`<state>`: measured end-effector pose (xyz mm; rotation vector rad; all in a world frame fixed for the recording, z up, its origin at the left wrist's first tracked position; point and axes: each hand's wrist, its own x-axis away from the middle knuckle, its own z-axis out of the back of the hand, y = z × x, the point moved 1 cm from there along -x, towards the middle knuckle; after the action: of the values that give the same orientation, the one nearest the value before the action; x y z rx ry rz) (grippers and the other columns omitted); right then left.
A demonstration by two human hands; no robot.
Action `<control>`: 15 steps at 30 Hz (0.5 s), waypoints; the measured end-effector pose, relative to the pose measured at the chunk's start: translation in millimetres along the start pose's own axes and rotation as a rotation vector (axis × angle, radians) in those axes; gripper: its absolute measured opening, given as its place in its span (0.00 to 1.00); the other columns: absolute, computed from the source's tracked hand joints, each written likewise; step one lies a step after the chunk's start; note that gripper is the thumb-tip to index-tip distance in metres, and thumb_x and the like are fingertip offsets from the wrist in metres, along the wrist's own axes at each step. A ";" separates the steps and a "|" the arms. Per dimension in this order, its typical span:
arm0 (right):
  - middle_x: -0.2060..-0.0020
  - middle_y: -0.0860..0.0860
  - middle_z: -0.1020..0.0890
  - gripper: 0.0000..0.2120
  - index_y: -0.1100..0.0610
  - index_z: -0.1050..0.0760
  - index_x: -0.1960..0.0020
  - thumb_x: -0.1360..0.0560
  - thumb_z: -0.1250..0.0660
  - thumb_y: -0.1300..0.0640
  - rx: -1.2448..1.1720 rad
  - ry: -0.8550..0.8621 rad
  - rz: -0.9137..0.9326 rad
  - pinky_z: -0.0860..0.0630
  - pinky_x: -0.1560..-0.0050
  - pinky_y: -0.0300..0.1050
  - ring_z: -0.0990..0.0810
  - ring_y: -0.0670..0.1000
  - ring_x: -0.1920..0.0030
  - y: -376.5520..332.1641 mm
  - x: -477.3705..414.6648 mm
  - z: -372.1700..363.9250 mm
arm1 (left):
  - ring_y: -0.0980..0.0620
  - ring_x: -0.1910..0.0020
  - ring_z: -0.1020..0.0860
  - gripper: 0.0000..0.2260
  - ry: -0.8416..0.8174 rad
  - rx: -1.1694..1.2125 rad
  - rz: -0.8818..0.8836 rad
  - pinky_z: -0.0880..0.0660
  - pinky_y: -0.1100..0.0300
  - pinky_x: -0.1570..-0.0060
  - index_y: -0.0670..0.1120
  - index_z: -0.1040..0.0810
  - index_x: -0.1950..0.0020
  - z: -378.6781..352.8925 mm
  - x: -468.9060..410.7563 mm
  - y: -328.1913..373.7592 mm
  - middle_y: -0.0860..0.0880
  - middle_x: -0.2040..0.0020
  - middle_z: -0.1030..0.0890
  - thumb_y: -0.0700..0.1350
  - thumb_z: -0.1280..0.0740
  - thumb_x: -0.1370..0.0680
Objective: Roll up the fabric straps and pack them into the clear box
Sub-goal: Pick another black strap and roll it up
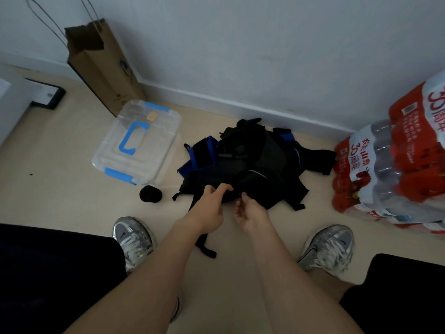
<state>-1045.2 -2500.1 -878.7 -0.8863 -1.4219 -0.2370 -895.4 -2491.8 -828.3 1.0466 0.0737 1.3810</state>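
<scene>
A heap of black and blue fabric straps [250, 162] lies on the floor by the wall. My left hand [212, 206] reaches into its near edge with fingers stretched out, touching the fabric. My right hand [250, 210] is beside it, fingers curled, pinching a small black strap end [242, 195]. One black strap [204, 247] trails from under my left wrist toward my feet. A rolled black strap [150, 194] sits on the floor left of the heap. The clear box [137, 143], with blue handle and latches, stands closed to the left.
A brown paper bag [103, 68] leans on the wall behind the box. Shrink-wrapped packs of water bottles [390, 165] are stacked at the right. My two silver shoes [133, 237] [327, 247] stand near the heap. A black-framed flat object [48, 95] lies far left.
</scene>
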 end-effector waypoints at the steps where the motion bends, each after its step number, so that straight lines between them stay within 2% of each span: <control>1: 0.52 0.57 0.16 0.11 0.65 0.20 0.35 0.16 0.30 0.63 0.040 -0.016 0.040 0.21 0.60 0.42 0.17 0.50 0.59 -0.8 1.6 0.7 | 0.45 0.47 0.22 0.29 0.005 0.000 -0.006 0.20 0.46 0.41 0.60 0.34 0.26 1.6 0.2 0.4 0.48 0.36 0.33 0.33 0.37 0.20; 3: 0.46 0.60 0.15 0.03 0.62 0.20 0.44 0.15 0.32 0.64 0.083 -0.027 0.140 0.17 0.48 0.47 0.14 0.55 0.49 -1.2 3.0 2.3 | 0.45 0.45 0.23 0.26 0.008 -0.008 -0.023 0.21 0.46 0.41 0.57 0.31 0.31 3.4 0.4 -0.5 0.49 0.37 0.32 0.32 0.37 0.21; 5: 0.45 0.60 0.15 0.06 0.59 0.21 0.49 0.15 0.33 0.65 0.082 -0.016 0.221 0.17 0.38 0.53 0.15 0.57 0.45 -0.2 7.5 3.2 | 0.45 0.41 0.24 0.26 -0.001 -0.014 -0.045 0.22 0.48 0.37 0.55 0.29 0.30 2.5 1.0 -1.1 0.49 0.35 0.32 0.30 0.37 0.22; 6: 0.45 0.60 0.16 0.05 0.60 0.21 0.49 0.14 0.34 0.66 0.080 -0.007 0.256 0.17 0.37 0.53 0.15 0.57 0.44 0.4 8.9 5.0 | 0.45 0.37 0.24 0.27 -0.006 -0.017 -0.055 0.24 0.52 0.34 0.54 0.28 0.29 1.5 1.6 -0.7 0.49 0.32 0.32 0.30 0.36 0.22; 8: 0.42 0.62 0.17 0.04 0.65 0.22 0.42 0.14 0.35 0.66 0.082 0.007 0.321 0.15 0.43 0.50 0.15 0.60 0.42 0.2 12.0 10.6 | 0.46 0.29 0.27 0.31 -0.005 -0.013 -0.062 0.29 0.59 0.31 0.55 0.30 0.23 -0.8 2.9 1.4 0.49 0.25 0.33 0.29 0.36 0.22; 9: 0.41 0.63 0.17 0.07 0.67 0.22 0.38 0.14 0.35 0.67 0.095 0.009 0.346 0.14 0.48 0.47 0.14 0.61 0.42 -0.4 11.9 14.7 | 0.46 0.25 0.29 0.34 -0.008 -0.006 -0.063 0.31 0.61 0.29 0.55 0.32 0.20 -1.6 3.2 2.9 0.49 0.22 0.35 0.29 0.36 0.22; 12: 0.45 0.60 0.14 0.12 0.67 0.23 0.33 0.16 0.33 0.68 0.147 0.037 0.388 0.15 0.59 0.40 0.10 0.56 0.52 -7.6 17.5 27.1 | 0.45 0.17 0.38 0.42 -0.068 -0.021 -0.046 0.36 0.60 0.25 0.60 0.46 0.13 -2.6 3.0 8.5 0.49 0.15 0.44 0.30 0.37 0.21; 15: 0.53 0.56 0.13 0.12 0.62 0.21 0.34 0.17 0.31 0.67 0.228 -0.017 0.399 0.18 0.62 0.39 0.12 0.49 0.60 -18.3 27.9 36.8 | 0.43 0.14 0.44 0.46 -0.117 -0.038 -0.002 0.38 0.56 0.24 0.65 0.58 0.13 -4.5 5.6 15.5 0.52 0.12 0.55 0.33 0.35 0.19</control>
<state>-1079.3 -2478.5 -849.7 -0.9607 -1.2285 0.2297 -908.4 -2487.2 -818.2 1.0933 -0.0378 1.3122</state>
